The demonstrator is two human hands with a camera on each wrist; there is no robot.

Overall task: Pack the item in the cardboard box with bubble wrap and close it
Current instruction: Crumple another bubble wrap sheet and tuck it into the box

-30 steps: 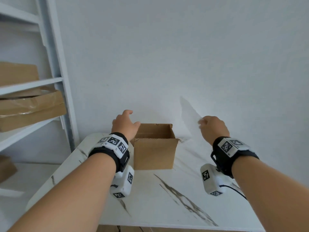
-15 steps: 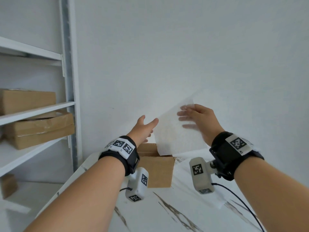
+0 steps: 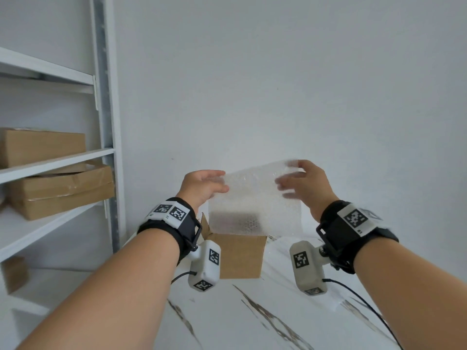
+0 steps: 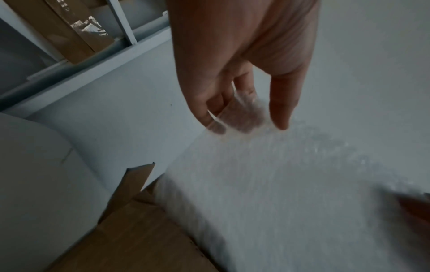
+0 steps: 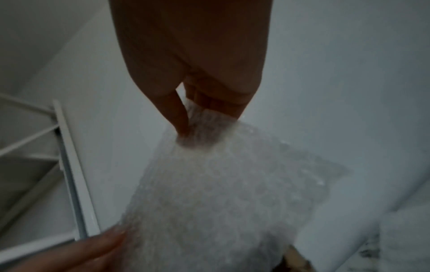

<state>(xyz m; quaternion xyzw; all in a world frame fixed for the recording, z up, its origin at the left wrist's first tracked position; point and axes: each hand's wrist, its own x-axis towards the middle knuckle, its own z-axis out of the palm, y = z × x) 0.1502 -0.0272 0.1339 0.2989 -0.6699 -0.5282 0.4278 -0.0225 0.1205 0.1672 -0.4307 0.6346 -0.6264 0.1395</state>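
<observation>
1. Now my left hand (image 3: 202,186) and right hand (image 3: 307,188) pinch the bubble wrap (image 3: 255,205) by its top corners, hanging above the open cardboard box (image 3: 240,256).
2. Loose pinches could slip; the limp sheet might catch a flap.

clear, dimpled bubble wrap (image 3: 255,198), milky against the pale grey wall (image 3: 278,84). plain brown cardboard box (image 3: 240,258) below it. white table (image 3: 252,322) with dark brown-grey veins. black wrist straps (image 3: 177,231) carrying white tags with black square codes. white shelf (image 3: 50,162), more brown boxes (image 3: 60,190).
</observation>
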